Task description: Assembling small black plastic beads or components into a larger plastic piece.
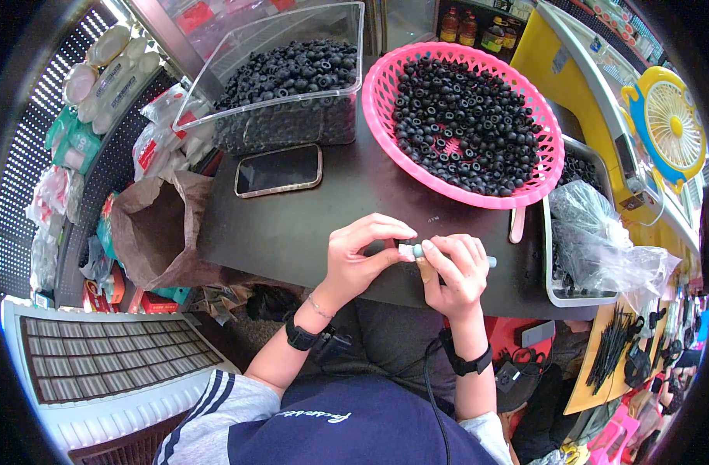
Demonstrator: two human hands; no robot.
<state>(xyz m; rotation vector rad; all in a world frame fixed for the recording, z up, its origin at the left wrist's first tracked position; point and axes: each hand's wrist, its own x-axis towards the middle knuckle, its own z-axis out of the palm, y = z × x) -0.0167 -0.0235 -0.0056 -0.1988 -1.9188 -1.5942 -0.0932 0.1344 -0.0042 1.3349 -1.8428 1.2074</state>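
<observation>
Above the dark table [253, 225], my two hands meet close to its near edge. My right hand [457, 271] is closed around a slim pale blue pen-like tool [491, 262], whose tail sticks out past my fingers. A whitish end of the tool points left, into the fingertips of my left hand [358, 252]. The thumb and index finger there pinch around a small dark thing, mostly hidden. Beyond my hands, a pink plastic basket [556, 147] holds many small black ring-shaped pieces [463, 116]. A clear plastic bin [284, 124] at the far left holds more.
A phone [279, 170] lies in front of the bin. At the right stands a pale tray [552, 263] with black pieces and a clear plastic bag [591, 221]. A pink stick [517, 225] pokes out below the basket. A brown bag [156, 232] gapes open at left; a yellow-blue fan [672, 128] stands right.
</observation>
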